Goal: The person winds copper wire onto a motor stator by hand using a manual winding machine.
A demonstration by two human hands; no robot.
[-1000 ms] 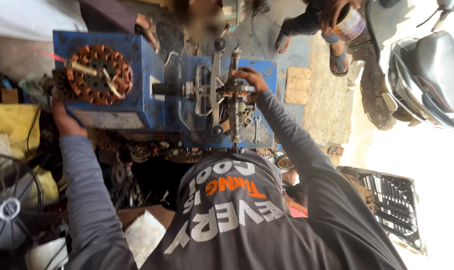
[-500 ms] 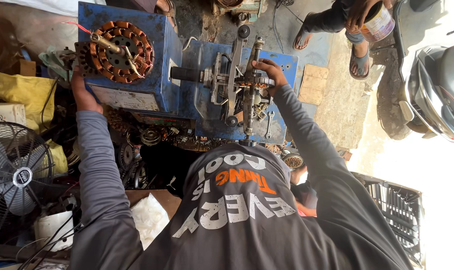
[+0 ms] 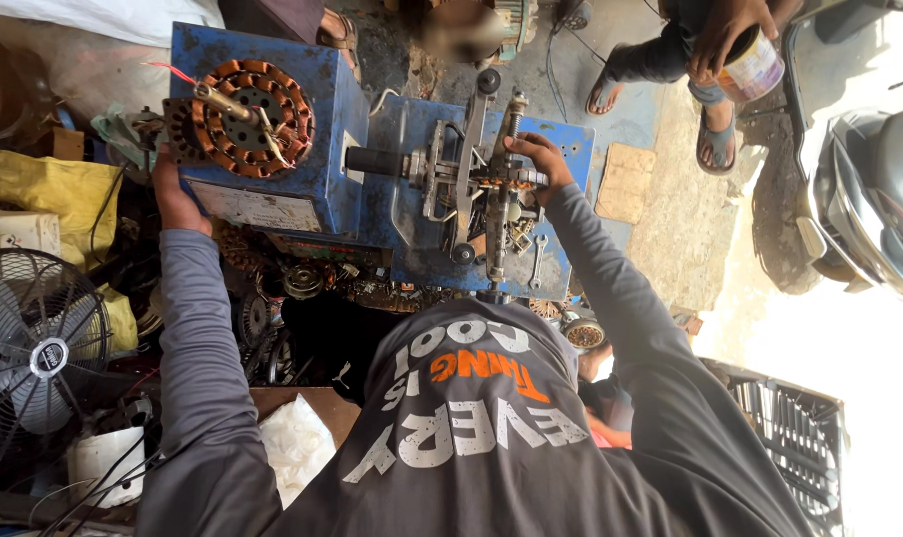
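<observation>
Blue-painted metal winding machine (image 3: 322, 129), boxy, chipped and grimy, filling upper centre of view; seen from above w/ grey long-sleeved shirt in foreground. Workshop setting: bare concrete floor (image 3: 670, 199), dusty, cluttered on all sides. On machine's left face, round stator (image 3: 255, 117) w/ copper-coloured coils in a ring, dark steel core, thin wire ends sticking out. At machine's middle, black cylindrical shaft plus steel bracket assembly (image 3: 471, 174), bolts and springs, oily look. Small spanner (image 3: 537, 264) lying flat on blue deck just below bracket.

Left hand (image 3: 176, 194) pressed against machine's lower left edge, just below stator, fingers curled around edge; what it grips hidden, so can't tell beyond that. Right hand (image 3: 539, 159) reaching to right end of bracket assembly, fingers closed around a metal part there.

Left of frame: black wire-guard fan (image 3: 29, 353), yellow sack (image 3: 44, 194), white bucket (image 3: 103, 462). Under machine: heap of loose motor parts and coils (image 3: 302, 283), rusty, round. Top right: another person's sandalled feet, hand holding a small tin (image 3: 754, 65). Far right: scooter bodywork (image 3: 869, 199), glossy grey, and black plastic crate (image 3: 789, 428).
</observation>
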